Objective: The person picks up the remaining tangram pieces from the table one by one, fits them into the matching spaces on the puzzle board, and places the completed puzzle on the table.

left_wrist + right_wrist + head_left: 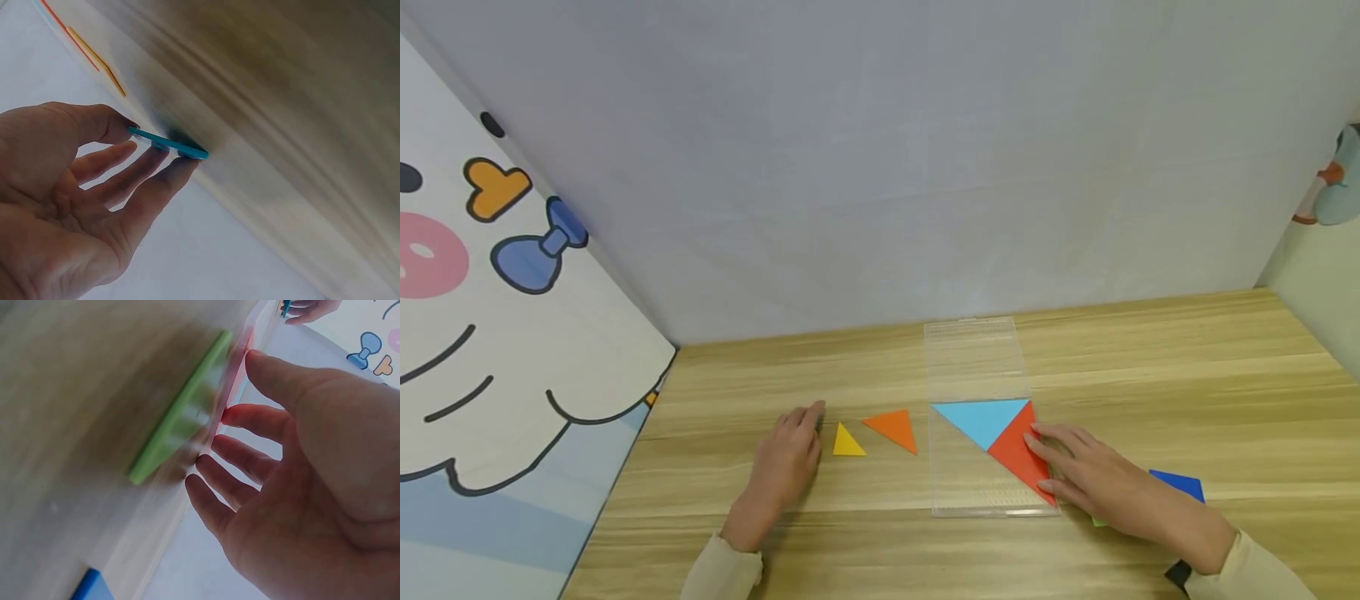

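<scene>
In the left wrist view, my left hand (81, 181) pinches a thin, flat teal piece (169, 142) by its edges, close to the table; in the head view that piece is hidden. A yellow triangle (847, 442) and an orange triangle (895, 428) lie to the right of the left hand (781, 458). Inside a clear plastic tray (955, 492), a light blue triangle (983, 418) adjoins a red triangle (1022, 454). The right hand's (1097, 479) fingertips and thumb touch the red triangle along its right side, fingers loosely bent.
A green piece (178, 412) lies below the right hand, mostly covered in the head view. Beside the right wrist is a blue piece (1180, 483). A dark object (1178, 572) shows by the right sleeve. The clear lid (973, 358) extends behind the tray, toward the grey backdrop (850, 167).
</scene>
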Demonstrator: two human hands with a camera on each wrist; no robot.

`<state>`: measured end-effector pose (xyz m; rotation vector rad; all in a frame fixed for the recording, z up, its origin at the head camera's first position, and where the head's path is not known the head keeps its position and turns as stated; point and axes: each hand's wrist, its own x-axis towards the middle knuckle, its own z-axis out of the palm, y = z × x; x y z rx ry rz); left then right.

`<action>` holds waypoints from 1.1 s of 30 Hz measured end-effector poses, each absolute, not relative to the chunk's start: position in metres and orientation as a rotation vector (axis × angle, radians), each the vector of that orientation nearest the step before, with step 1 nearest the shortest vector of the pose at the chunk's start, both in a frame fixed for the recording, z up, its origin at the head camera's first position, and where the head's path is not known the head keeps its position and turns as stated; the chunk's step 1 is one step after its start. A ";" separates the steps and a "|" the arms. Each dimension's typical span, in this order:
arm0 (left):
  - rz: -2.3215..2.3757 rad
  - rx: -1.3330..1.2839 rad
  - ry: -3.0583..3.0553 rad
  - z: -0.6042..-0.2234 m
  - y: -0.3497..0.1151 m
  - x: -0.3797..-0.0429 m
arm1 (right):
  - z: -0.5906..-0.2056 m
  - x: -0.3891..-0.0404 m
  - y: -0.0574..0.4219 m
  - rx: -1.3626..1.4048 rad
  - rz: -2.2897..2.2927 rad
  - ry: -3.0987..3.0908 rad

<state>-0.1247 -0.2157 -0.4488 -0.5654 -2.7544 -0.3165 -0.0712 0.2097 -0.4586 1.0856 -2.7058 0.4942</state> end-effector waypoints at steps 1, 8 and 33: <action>-0.309 -0.566 -2.756 -0.449 -0.216 -0.125 | -0.459 -0.071 0.210 1.087 0.496 -2.703; -0.300 -0.552 -2.798 -0.445 -0.213 -0.124 | -0.459 -0.071 0.210 1.093 0.505 -2.701; -0.352 -0.467 -2.962 -0.434 -0.211 -0.129 | -0.458 -0.072 0.212 1.089 0.552 -2.737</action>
